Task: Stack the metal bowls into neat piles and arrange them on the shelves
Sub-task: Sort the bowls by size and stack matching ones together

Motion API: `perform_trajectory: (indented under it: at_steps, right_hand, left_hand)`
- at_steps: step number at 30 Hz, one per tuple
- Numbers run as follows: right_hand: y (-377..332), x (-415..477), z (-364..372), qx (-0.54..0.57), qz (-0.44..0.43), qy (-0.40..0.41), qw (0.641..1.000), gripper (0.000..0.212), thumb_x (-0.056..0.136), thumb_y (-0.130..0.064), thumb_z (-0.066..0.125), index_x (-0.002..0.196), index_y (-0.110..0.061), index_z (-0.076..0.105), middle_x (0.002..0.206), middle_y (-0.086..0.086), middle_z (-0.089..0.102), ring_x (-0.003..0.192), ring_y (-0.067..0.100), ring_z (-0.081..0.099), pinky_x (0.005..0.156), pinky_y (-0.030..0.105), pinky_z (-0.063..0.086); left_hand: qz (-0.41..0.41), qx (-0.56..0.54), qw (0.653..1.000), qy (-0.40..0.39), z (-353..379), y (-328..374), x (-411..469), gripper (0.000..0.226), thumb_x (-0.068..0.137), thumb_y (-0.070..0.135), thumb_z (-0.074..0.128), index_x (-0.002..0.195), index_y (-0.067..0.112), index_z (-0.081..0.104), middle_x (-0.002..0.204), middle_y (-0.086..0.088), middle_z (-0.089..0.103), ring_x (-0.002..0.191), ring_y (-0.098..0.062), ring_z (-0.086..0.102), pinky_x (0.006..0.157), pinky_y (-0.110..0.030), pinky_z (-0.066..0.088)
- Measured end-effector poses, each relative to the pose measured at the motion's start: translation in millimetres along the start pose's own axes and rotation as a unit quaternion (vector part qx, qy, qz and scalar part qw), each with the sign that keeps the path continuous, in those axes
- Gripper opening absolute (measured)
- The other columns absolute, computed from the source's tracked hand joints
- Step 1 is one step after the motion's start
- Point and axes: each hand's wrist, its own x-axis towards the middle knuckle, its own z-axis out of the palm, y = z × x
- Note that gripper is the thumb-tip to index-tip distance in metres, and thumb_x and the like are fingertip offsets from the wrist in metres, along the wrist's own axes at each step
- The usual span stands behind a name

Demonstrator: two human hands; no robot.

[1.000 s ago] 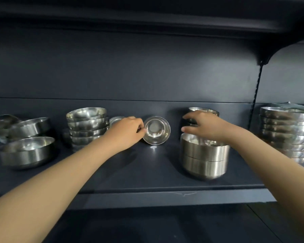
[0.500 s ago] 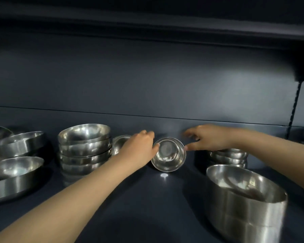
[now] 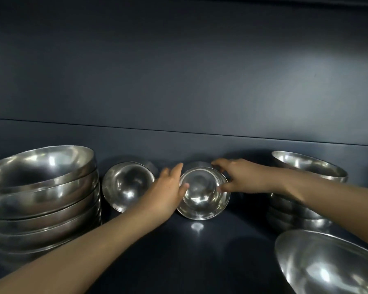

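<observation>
1. We see a small bowl [image 3: 202,195] tipped on its side at the back of the shelf [image 3: 200,255], mouth towards us.
2. The left hand [image 3: 168,188] has a pinching grip on its left rim. The right hand [image 3: 240,177] has a curled grip round its right rim.
3. A second tipped bowl [image 3: 126,185] leans just left of it, beside a tall stack [image 3: 43,194].

The centre bowl [image 3: 203,194] sits on the shelf [image 3: 179,251], between the left stack [image 3: 43,198] and right stack [image 3: 302,209].

bowls [image 3: 202,194]: polished metal, mirror-glossy, smooth | shelf [image 3: 179,251]: dark, matt, smooth
</observation>
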Motion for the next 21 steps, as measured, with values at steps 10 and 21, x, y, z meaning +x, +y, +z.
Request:
perform_trajectory:
  at_steps: [10,21]
  right_hand:
    - [9,4,12,0.062,-0.009,0.055,0.997,0.066,0.081,-0.021,0.073,0.138,-0.016,0.041,0.114,0.002,0.059,0.089,0.007,0.049,0.074,0.011,0.032]
    - [-6,-43,-25,0.121,0.016,0.142,0.982,0.057,0.077,-0.022,0.077,0.128,-0.018,0.054,0.109,-0.004,0.06,0.076,-0.002,0.052,0.073,0.008,0.033]
  left_hand:
    - [-0.014,-0.123,0.992,0.003,19,-4,-7,0.059,0.099,0.025,0.039,0.149,0.027,0.008,0.143,-0.008,0.032,0.125,-0.016,0.042,0.087,-0.012,0.023]
    - [0.028,-0.174,0.982,0.068,-20,17,-32,0.062,0.096,0.019,0.048,0.147,0.034,0.016,0.143,0.0,0.036,0.125,-0.008,0.037,0.082,-0.003,0.018]
